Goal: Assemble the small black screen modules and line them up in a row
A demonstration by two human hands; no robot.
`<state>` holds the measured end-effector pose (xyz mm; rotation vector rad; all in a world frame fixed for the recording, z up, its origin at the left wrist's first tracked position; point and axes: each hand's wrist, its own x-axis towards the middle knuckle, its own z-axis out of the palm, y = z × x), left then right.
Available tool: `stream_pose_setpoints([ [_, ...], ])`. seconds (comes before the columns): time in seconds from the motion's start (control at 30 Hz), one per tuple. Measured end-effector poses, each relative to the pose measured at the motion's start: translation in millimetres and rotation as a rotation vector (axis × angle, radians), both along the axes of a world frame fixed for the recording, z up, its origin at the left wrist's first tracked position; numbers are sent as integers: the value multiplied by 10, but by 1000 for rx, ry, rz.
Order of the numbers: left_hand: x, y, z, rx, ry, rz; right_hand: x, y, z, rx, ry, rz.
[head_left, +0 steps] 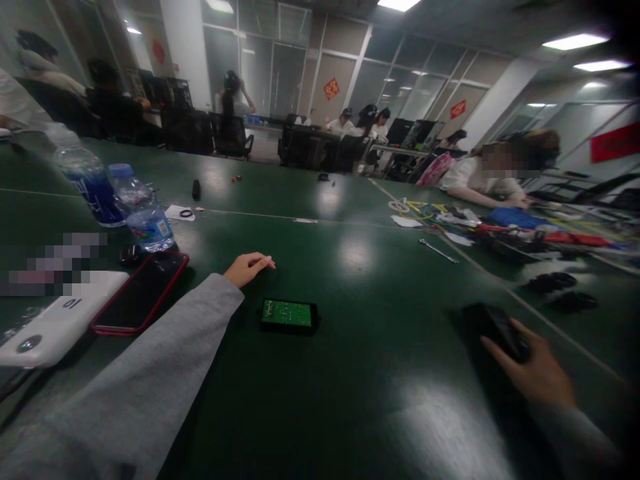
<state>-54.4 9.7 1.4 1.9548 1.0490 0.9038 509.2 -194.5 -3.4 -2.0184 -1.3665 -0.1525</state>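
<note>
My left hand rests on the dark green table, fingers loosely stretched out, holding nothing; a grey sleeve covers the arm. Just right of it and nearer me lies a small black device with a green board showing. My right hand is at the lower right, fingers curled over a black object lying on the table; the picture is blurred there.
A red-edged phone and a white power bank lie at the left, with two water bottles behind. A person leans on the table at the right among tools and cables. Other people sit at desks in the background.
</note>
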Motion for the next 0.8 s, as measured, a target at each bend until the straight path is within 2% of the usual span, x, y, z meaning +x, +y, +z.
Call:
stream_pose_setpoints([
  [0.07,-3,0,-10,0,7,-2,-465,352,-50,-49,14,149],
  [0.17,-6,-14,-16,-4,7,-1,-1421,876,-28,-35,-3,538],
  [0.23,1,-34,-11,-7,-19,26,-2002,1083,37,-121,43,750],
  [0.27,6,-43,-8,-7,-35,48,-2235,1131,76,-144,101,808],
  [0.33,15,-53,-5,4,-63,93,-2576,1130,156,-92,197,848],
  [0.4,15,-42,-13,23,-82,116,-2789,1033,228,16,225,863],
  [0.47,4,-15,-30,19,-108,110,-2930,892,285,44,185,941],
  [0.57,-15,19,-50,-31,-112,113,-3074,709,327,-78,62,1126],
  [0.63,-18,18,-46,-49,-74,130,-3129,653,322,-157,-17,1194],
  [0.8,-11,-16,-11,-41,-16,147,-3097,718,280,-239,-74,1201],
])
